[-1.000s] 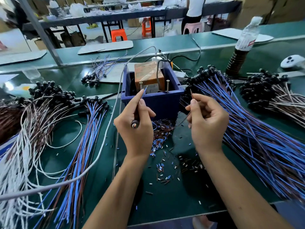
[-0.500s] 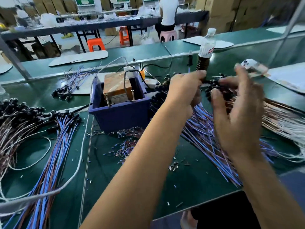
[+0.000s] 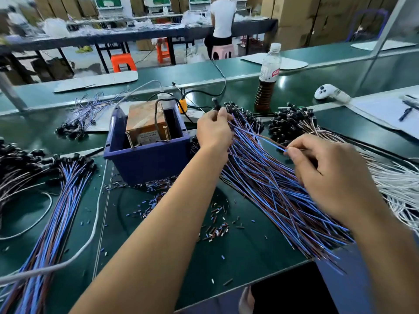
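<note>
A big fan of blue and brown wires [image 3: 278, 191] with black plugs at the far end lies on the green bench, right of centre. My left hand [image 3: 213, 130] reaches across to the plug end and grips one black plug [image 3: 215, 105] lifted above the pile. My right hand [image 3: 328, 175] hovers over the pile and pinches the free tip of a blue wire [image 3: 275, 145] between thumb and forefinger. A dark blue bin [image 3: 147, 159] with a brown device and two upright screws stands just left of my left wrist.
Another blue and brown wire bundle [image 3: 56, 211] lies at the left, white wires [image 3: 399, 189] at the right. Cut insulation bits [image 3: 215, 227] litter the bench. A bottle [image 3: 267, 80] and a white controller [image 3: 326, 92] stand behind. A person sits at a far table.
Both hands left the spot in front of the blue bin and swung right to the wire pile. The left hand now grips a plug and the right hand pinches a wire tip.
</note>
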Demonstrator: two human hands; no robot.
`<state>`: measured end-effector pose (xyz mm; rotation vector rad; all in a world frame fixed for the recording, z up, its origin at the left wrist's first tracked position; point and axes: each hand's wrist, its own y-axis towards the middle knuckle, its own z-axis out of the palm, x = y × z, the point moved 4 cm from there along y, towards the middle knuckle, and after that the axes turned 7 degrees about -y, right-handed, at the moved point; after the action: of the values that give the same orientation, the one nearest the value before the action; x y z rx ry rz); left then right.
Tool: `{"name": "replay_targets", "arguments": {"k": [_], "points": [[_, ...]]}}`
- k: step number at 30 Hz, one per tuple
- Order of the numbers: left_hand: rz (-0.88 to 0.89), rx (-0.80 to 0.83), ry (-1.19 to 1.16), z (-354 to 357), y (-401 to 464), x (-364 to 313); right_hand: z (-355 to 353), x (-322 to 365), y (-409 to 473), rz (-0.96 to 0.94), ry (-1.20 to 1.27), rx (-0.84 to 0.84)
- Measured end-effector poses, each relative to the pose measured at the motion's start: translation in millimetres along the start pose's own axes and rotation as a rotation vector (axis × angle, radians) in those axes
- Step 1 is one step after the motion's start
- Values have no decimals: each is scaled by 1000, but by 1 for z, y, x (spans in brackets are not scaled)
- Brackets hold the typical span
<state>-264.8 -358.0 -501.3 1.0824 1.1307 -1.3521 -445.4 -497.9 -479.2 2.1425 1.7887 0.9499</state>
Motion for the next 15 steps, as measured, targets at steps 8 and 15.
{"name": "replay_targets", "arguments": {"k": [8,15], "points": [[-43,405,528,-3,-4,-1,45,-13,1,147,-102,37],[-66,815,872,-71,-40,-15,58,8,0,229,-241,15]]}}
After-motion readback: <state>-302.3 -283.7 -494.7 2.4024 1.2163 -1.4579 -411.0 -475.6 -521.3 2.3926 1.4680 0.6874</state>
